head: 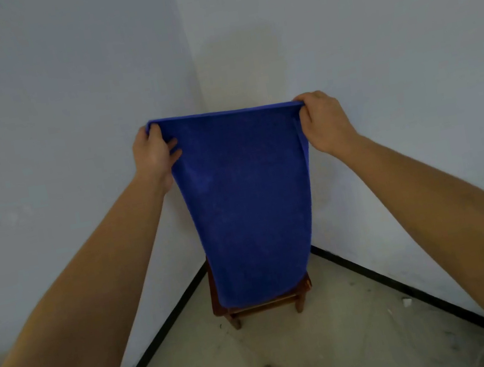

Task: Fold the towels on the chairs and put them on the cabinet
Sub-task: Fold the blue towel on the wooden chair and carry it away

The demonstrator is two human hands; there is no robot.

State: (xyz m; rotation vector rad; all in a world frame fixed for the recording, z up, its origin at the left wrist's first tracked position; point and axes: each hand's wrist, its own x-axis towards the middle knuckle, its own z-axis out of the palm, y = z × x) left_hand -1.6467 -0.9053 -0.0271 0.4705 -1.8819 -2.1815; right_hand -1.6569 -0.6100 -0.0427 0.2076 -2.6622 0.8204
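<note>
My left hand (154, 153) and right hand (322, 123) pinch the top corners of the deep-blue terry towel (250, 201), hanging flat above the brown wooden chair (302, 293) (cabinet unseen) so it folds evenly.

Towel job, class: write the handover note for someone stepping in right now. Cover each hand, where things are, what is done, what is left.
Left hand: gripping the towel's top left corner.
Right hand: gripping the top right corner.
Towel: blue, held up and hanging open in front of the chair, which stands in the room corner.
Done: towel lifted off the chair.
Left: fold it and put it on the cabinet, which is not in view. Other towels or chairs are not visible.
</note>
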